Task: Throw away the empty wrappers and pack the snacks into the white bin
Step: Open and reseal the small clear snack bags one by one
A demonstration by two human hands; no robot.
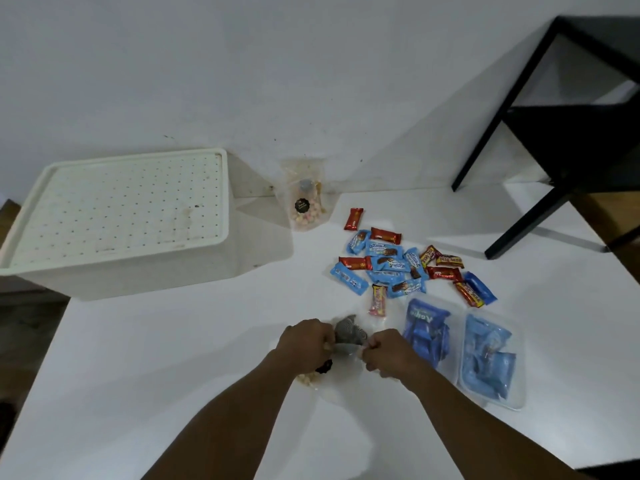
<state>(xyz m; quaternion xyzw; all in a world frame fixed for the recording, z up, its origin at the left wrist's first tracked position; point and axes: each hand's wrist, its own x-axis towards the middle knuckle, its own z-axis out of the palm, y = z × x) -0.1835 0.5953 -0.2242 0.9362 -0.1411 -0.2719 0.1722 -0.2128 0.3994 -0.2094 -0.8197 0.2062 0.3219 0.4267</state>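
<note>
Both fists clenched — left hand and right hand grip one clear pouch, probably a snack bag. Lidded white bin far left; two blue-filled clear packs right.

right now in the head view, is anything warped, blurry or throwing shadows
Head view: wide-angle bend bows the white bin and the table edge; the clear pouch between the left hand and right hand is soft; the bin casts a grey shadow to its right; snack print is mostly unreadable.
</note>
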